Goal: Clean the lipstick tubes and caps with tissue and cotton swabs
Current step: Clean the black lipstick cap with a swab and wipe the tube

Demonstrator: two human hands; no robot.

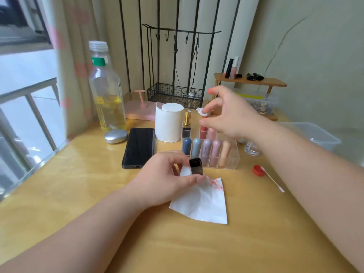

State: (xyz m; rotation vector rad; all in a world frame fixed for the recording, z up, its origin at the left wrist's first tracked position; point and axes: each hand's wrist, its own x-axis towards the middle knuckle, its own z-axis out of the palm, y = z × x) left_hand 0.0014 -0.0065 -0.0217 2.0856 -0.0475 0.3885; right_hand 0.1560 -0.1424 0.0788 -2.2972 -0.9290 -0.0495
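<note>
The left hand [163, 178] is clamping the glossy black rectangular lipstick case [196, 166], probably slick and light, by its sides; the right hand [232, 115] is hovering, fingers apart.

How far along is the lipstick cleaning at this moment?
Done: red smears on the tissue show at least some wiping. In hand: the left hand grips a black lipstick case against that tissue, while the right hand hovers open above the organizer. Remaining: likely the tubes standing in the organizer, though their cleanliness cannot be told; the cotton swab lies apart on the table.
</note>
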